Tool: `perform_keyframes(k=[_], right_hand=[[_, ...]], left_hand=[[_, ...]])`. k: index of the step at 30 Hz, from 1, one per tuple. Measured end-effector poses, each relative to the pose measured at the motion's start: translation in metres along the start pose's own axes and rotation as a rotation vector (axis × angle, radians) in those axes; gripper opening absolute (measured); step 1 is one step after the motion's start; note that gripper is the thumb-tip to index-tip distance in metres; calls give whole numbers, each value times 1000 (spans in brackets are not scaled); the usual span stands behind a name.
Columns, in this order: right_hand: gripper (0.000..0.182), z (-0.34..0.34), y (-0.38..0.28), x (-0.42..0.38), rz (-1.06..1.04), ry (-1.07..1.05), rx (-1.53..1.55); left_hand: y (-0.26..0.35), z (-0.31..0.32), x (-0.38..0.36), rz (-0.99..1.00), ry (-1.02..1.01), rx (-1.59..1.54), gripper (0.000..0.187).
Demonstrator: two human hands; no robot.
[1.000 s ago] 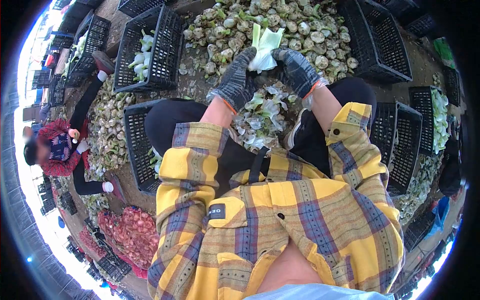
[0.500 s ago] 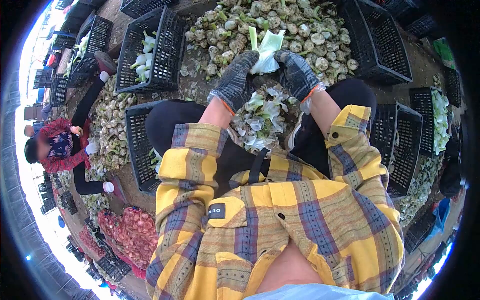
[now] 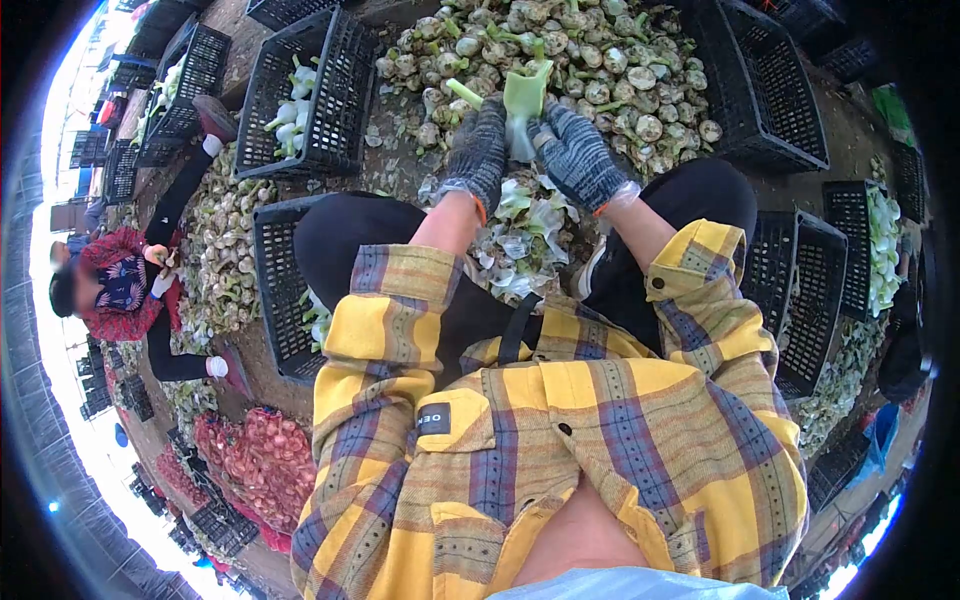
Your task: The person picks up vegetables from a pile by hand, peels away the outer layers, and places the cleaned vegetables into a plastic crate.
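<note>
My left hand (image 3: 478,152), in a dark grey knit glove with plastic at the cuff, is closed on a bulb. Its cut green stem (image 3: 465,95) pokes out to the upper left, while the glove hides the bulb's body. A pale green-white outer layer (image 3: 526,98) stands between my hands, curled and open at the top. My right hand (image 3: 583,158), gloved alike, has its thumb and fingers closed at the right edge of this layer. Below both hands, a pile of white and green peelings (image 3: 522,235) lies between my legs.
A heap of unpeeled bulbs (image 3: 640,85) spreads ahead. Black crates stand around: one with white peeled bulbs (image 3: 292,115) at left, another crate (image 3: 775,90) at right, and one crate (image 3: 285,320) by my left knee. A seated person (image 3: 120,285) works at far left near red net sacks (image 3: 255,460).
My hands have turned, and the stem in my left hand now leans left, farther from the outer layer. That layer has narrowed and stands more upright.
</note>
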State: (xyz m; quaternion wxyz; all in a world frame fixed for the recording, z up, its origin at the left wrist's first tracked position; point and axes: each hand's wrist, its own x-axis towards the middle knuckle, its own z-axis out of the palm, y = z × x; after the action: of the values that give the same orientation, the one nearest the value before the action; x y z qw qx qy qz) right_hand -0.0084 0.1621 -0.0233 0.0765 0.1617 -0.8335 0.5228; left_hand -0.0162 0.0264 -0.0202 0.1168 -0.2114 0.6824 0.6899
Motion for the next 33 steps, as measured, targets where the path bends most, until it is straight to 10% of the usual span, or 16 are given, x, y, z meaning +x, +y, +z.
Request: perform_keyframes(k=[6,10,17,22,25,28,33], right_hand=[[21,4,24,5,459,-116,706],[22,5,37,0,-64,-33,227],[35,-6,26,17,728,134,1629],[30,-38,28,21,586,300,1453],[35,-21,48,0,161,-468,13],[50,-6,40,-25,-157,-384,-606],[52,-11,16,8,183,-337,128]], left_hand=[[11,4,-7,1,34,-199,37],[1,3,9,-7,56,-278,34],[17,3,0,-89,42,-696,27],[20,-33,17,-7,-157,-825,39],[24,-36,6,-90,-69,-745,36],[13,-38,14,-30,106,-648,43],[10,-30,11,142,38,-261,43]])
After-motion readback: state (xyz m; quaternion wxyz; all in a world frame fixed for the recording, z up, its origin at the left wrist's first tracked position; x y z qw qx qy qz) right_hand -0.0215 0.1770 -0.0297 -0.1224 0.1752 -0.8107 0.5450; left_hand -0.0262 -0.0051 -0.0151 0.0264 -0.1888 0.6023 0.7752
